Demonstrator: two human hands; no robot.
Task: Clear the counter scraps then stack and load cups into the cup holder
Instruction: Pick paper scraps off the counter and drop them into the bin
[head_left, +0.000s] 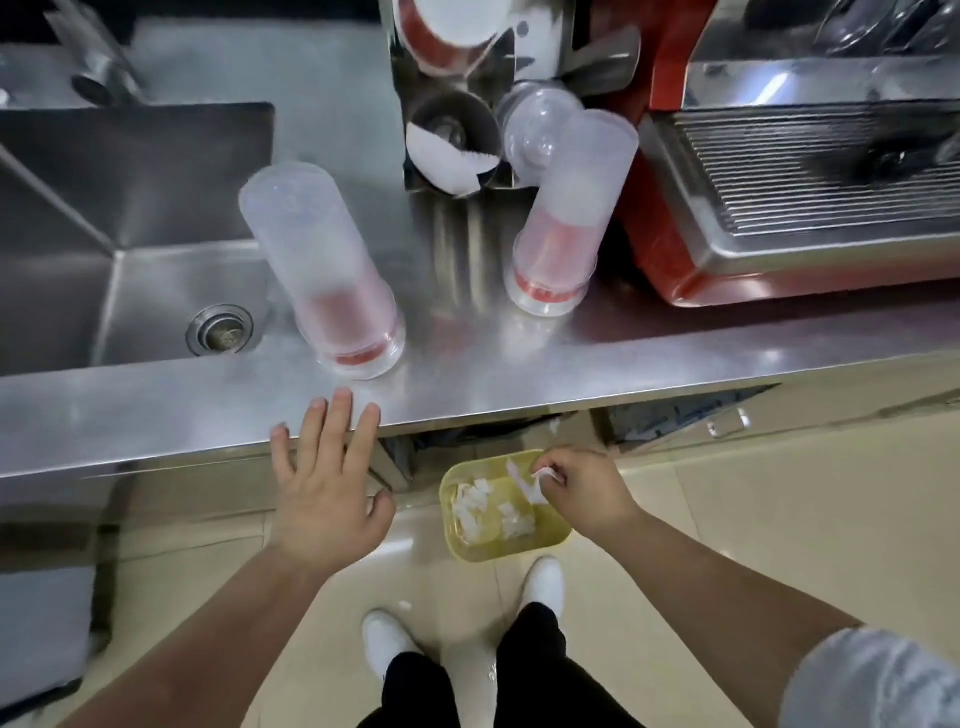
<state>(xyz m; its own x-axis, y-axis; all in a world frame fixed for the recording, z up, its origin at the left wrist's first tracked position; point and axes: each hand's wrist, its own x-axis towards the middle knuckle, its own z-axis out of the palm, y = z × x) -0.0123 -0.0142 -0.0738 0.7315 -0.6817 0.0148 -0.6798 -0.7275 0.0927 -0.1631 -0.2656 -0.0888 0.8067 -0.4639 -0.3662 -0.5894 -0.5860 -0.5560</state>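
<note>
Steel tabletop (571, 358) runs along the top of the view, its front strip bare of scraps as far as can be seen, so my judgement is that the clearing step is near its end. The right hand (582, 491) hangs below the front edge over a yellow bin (550, 543) on the floor, fingers pinched narrow on a white paper scrap (540, 480); more white scraps (491, 512) already lie inside the bin. The left hand (327, 478) is spread wide and empty, its fingertips (340, 402) resting on the front edge of the tabletop. Two stacks of clear plastic cups stand mouth-down: the left cup stack (322, 270) near the front edge beside the sink (130, 234), the right cup stack (569, 218) further back, near the red machine (670, 249). At the back edge sits the cup holder (452, 140), one tube showing a torn white paper piece (447, 158), the other already carrying clear cups (540, 127). The next move probably calls for letting the scrap fall into the bin, then raising both hands to the stacks. That paper in the holder's tube may need pulling out before cups can slide in.
</note>
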